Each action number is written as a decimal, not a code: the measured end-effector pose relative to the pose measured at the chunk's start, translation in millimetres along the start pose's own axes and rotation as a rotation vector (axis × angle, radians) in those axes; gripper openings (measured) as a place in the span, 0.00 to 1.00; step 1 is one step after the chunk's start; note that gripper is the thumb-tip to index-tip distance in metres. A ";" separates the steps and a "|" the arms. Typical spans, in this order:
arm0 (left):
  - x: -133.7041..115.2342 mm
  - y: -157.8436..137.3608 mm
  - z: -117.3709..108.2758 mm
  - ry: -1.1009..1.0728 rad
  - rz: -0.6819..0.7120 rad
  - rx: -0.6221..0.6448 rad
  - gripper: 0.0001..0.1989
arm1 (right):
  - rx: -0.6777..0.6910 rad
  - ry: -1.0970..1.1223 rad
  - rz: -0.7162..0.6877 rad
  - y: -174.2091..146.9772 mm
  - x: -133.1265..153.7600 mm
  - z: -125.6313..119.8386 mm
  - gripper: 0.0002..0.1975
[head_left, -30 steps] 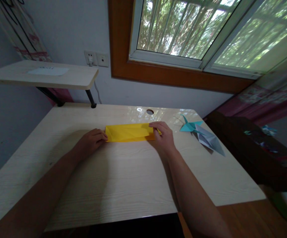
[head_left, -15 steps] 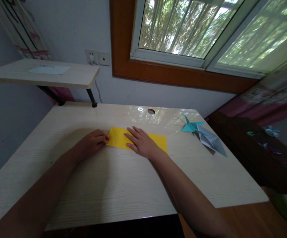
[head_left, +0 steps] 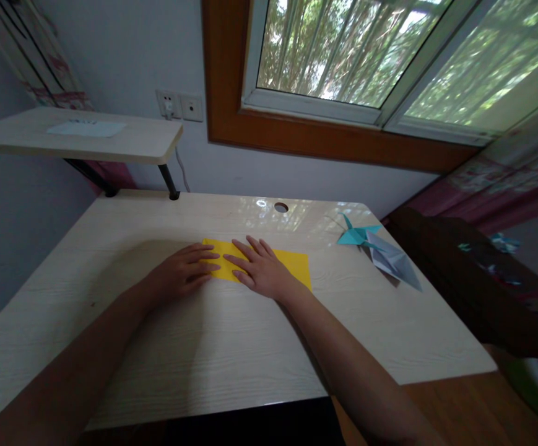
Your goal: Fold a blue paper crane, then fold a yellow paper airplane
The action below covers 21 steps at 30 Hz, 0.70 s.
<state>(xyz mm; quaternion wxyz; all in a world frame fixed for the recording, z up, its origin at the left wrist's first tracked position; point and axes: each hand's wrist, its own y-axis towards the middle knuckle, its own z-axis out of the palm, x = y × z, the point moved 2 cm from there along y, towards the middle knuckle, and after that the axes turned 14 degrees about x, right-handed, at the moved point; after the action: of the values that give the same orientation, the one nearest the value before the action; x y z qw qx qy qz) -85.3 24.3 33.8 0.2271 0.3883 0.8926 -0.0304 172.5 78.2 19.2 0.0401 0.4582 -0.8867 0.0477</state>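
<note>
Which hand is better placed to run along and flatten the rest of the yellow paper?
Probably the right hand: it lies flat mid-sheet on the yellow paper, with uncovered paper on its right. The left hand rests at the left end.

I see the yellow paper (head_left: 291,265) lying flat on the desk, just above the centre of the frame. It is folded into a long strip running left to right, slightly skewed. Its left part is hidden; the right end shows bare, with a crisp, square corner.
</note>
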 end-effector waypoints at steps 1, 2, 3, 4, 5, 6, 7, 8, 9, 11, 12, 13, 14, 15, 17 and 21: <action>1.0 0.2 1.5 -0.012 0.009 0.020 0.15 | 0.005 0.000 -0.002 -0.1 0.6 -0.7 0.25; 2.6 0.0 2.4 -0.030 0.013 0.034 0.14 | 0.009 -0.001 -0.005 -0.2 1.2 -1.4 0.25; 4.6 -0.6 2.9 -0.053 0.012 0.046 0.13 | 0.011 -0.001 -0.008 -0.4 1.6 -2.1 0.26; 6.6 -1.6 2.7 -0.077 0.007 0.054 0.13 | 0.012 0.000 -0.010 -0.5 1.9 -2.9 0.27; 8.5 -2.7 2.1 -0.099 0.003 0.061 0.12 | 0.011 0.003 -0.012 -0.6 2.1 -3.6 0.28; 10.1 -4.0 1.0 -0.118 -0.003 0.065 0.12 | 0.010 0.006 -0.014 -0.7 2.1 -4.2 0.29; 11.4 -5.4 -0.5 -0.135 -0.009 0.064 0.12 | 0.008 0.008 -0.016 -0.8 2.0 -4.8 0.29; 12.3 -6.8 -2.1 -0.149 -0.016 0.064 0.12 | 0.008 0.010 -0.017 -0.8 1.8 -5.2 0.29; 12.9 -8.1 -3.8 -0.162 -0.023 0.064 0.12 | 0.009 0.011 -0.018 -0.9 1.6 -5.6 0.29; 13.6 -10.4 -7.0 -0.179 -0.036 0.062 0.12 | 0.010 0.012 -0.019 -1.0 1.2 -5.9 0.29; 13.8 -11.4 -8.4 -0.181 -0.040 0.058 0.12 | 0.011 0.012 -0.019 -1.1 1.0 -5.9 0.29; 14.2 -12.2 -9.4 -0.177 -0.044 0.054 0.12 | 0.011 0.014 -0.019 -1.2 0.9 -5.9 0.29; 14.6 -12.9 -10.1 -0.169 -0.047 0.050 0.11 | 0.012 0.015 -0.018 -1.3 0.7 -5.8 0.30; 15.3 -13.5 -10.4 -0.160 -0.049 0.044 0.11 | 0.014 0.016 -0.018 -1.4 0.6 -5.8 0.30; 16.9 -14.1 -10.1 -0.138 -0.051 0.040 0.10 | 0.019 0.017 -0.017 -1.5 0.4 -5.7 0.30; 19.4 -12.1 -7.7 -0.104 -0.074 0.016 0.08 | 0.022 0.018 -0.020 -1.6 0.5 -6.0 0.30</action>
<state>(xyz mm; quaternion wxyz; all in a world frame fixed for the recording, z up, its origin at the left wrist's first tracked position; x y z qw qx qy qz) -108.3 30.8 30.9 0.2688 0.3547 0.8931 -0.0663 173.6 77.6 25.3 0.0432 0.4671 -0.8810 0.0613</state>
